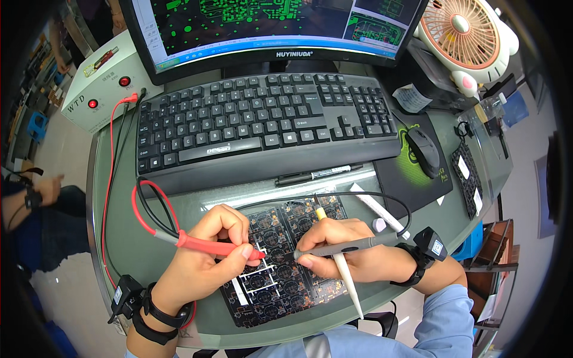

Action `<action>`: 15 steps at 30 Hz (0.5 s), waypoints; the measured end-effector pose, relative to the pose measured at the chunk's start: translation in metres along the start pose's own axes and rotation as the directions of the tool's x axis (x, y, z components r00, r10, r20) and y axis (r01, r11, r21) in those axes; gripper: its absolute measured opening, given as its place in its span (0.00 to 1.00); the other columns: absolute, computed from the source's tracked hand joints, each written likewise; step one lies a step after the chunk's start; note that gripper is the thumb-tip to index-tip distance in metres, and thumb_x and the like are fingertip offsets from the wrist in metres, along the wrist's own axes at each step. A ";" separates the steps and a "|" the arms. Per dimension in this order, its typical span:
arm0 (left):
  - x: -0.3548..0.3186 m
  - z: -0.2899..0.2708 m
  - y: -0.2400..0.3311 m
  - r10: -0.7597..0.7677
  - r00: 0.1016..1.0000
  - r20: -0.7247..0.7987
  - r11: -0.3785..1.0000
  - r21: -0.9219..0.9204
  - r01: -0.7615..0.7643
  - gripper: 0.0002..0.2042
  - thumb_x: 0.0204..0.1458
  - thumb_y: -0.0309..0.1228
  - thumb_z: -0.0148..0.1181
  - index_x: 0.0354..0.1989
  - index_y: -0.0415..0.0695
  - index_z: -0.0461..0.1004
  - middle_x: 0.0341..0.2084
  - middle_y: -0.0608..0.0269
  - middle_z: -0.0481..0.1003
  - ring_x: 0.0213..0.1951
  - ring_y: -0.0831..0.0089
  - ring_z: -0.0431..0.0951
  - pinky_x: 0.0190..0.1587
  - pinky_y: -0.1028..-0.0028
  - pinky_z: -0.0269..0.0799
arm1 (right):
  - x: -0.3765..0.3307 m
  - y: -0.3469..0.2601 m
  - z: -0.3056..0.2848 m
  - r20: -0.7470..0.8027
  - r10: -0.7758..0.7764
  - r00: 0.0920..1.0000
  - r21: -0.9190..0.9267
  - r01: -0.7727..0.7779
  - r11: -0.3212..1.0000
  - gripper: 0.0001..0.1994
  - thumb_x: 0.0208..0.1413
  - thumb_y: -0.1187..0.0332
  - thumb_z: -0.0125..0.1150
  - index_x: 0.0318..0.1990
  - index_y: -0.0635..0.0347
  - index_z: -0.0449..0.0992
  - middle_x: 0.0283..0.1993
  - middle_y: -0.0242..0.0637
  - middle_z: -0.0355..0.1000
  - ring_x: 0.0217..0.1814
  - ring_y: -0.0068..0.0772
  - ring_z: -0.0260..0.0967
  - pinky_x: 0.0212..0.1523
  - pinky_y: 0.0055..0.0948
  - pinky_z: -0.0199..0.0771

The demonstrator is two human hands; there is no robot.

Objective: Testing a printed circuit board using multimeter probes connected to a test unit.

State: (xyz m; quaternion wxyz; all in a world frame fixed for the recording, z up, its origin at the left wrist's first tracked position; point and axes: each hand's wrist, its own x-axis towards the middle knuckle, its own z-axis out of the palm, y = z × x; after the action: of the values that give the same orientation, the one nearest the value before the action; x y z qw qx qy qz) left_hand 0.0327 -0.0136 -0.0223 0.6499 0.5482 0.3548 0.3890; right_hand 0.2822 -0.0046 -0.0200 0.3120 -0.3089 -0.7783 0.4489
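A dark circuit board panel [262,311] with many repeated round patterns lies on the table in front of me. White strips [259,280] run across its left part. My left hand [206,271] pinches a red test probe [212,245], whose tip end points right, over the panel. Opposite it, my right hand [370,262] grips a dark grey test probe [340,247] pointing left. The same hand also keeps a slim white stick tool [348,285] with a yellow collar between its fingers. Both probe ends are close together; whether their tips touch the board I cannot tell.
Behind the panel are a black marker [316,175], a keyboard [250,119] and a monitor [268,58]. Red and black leads run from a white box [101,77]. To the right are a mouse [423,152], a white tube [379,209], another dark board [467,179] and a fan [459,24].
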 end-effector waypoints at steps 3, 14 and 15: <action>0.000 0.001 0.001 -0.005 1.000 -0.005 1.000 -0.005 0.005 0.07 0.56 0.19 0.52 0.34 0.41 0.59 0.35 0.64 0.62 0.35 0.82 0.71 0.40 0.76 0.78 | -0.001 0.000 0.000 0.001 0.002 1.000 -0.003 -0.002 1.000 0.09 0.55 0.68 0.65 0.34 0.60 0.69 0.28 0.34 0.74 0.27 0.32 0.73 0.26 0.28 0.71; 0.000 0.001 0.000 -0.020 1.000 -0.013 1.000 -0.022 0.020 0.08 0.57 0.20 0.53 0.34 0.41 0.58 0.34 0.64 0.62 0.35 0.81 0.72 0.40 0.76 0.79 | 0.000 0.001 0.001 -0.004 0.004 1.000 0.014 -0.004 1.000 0.09 0.55 0.67 0.64 0.34 0.60 0.70 0.28 0.34 0.74 0.27 0.31 0.73 0.26 0.28 0.71; 0.001 0.000 0.000 -0.021 1.000 -0.014 1.000 -0.022 0.020 0.08 0.57 0.20 0.53 0.34 0.41 0.58 0.34 0.64 0.62 0.35 0.81 0.72 0.40 0.76 0.79 | 0.001 0.001 0.000 0.000 0.006 1.000 0.009 -0.006 1.000 0.09 0.55 0.67 0.64 0.34 0.60 0.70 0.28 0.35 0.74 0.27 0.31 0.73 0.26 0.28 0.71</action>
State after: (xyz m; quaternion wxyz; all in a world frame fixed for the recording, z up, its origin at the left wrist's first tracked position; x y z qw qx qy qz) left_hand 0.0335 -0.0133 -0.0226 0.6575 0.5345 0.3605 0.3900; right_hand 0.2817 -0.0037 -0.0208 0.3123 -0.3097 -0.7752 0.4534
